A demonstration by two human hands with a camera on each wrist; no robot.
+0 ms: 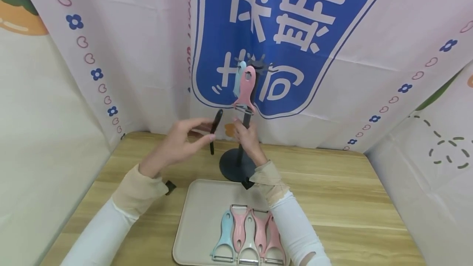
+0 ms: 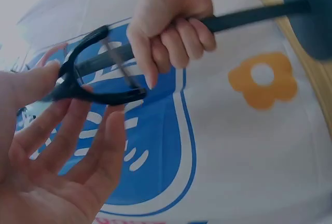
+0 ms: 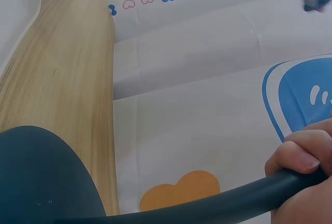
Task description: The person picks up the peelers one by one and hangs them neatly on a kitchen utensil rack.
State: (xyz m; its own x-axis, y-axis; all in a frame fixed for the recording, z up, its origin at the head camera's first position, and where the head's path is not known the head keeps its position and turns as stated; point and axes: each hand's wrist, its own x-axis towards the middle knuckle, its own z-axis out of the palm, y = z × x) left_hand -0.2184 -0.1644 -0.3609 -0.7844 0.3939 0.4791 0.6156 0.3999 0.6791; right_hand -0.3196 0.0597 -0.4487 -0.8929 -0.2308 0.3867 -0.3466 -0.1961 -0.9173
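My left hand (image 1: 177,141) pinches a black Y-shaped peeler (image 1: 216,121) between thumb and fingers, left of a dark stand. In the left wrist view the same peeler (image 2: 67,79) shows its forked head and blade turned towards the stand's pole (image 2: 254,18). My right hand (image 1: 249,138) grips that pole partway up, fingers curled round it; the right wrist view shows only part of this hand (image 3: 306,156). From the hooks at the stand's top hang a pink peeler (image 1: 246,87) and, partly behind it, a light blue peeler (image 1: 237,81).
The stand's round base (image 1: 229,166) rests on the wooden table (image 1: 332,200), behind a beige tray (image 1: 199,212). Several pink, blue and grey peelers lie in a row on the tray, including a light blue one (image 1: 225,233). A printed cloth (image 1: 155,52) hangs behind the table.
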